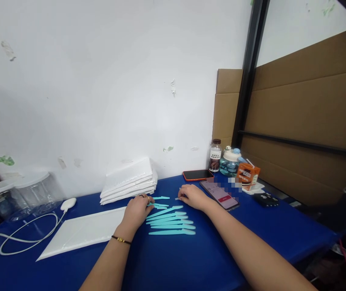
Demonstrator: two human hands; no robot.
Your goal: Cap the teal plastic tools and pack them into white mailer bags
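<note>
Several teal plastic sticks (173, 233) lie side by side on the blue table, roughly parallel, their wider ends to the right. My left hand (138, 208), with a ring and a dark bracelet, has its bent fingertips at the left ends of the upper sticks, closed on a teal stick. Right of the row's top, my right hand (191, 195) is curled with thumb and fingertips together over a small pale piece that I cannot make out. Beside my left wrist lies a flat white envelope (84, 230). A stack of white envelopes (130, 182) rests behind it.
An orange-edged phone (198, 174) and a lit phone (221, 196) lie right of my hands. Behind stand a brown-capped bottle (215, 157), a teal jug (230, 163) and an orange drink carton (247, 176). Clear jars (39, 194) and a white cable (24, 241) are left.
</note>
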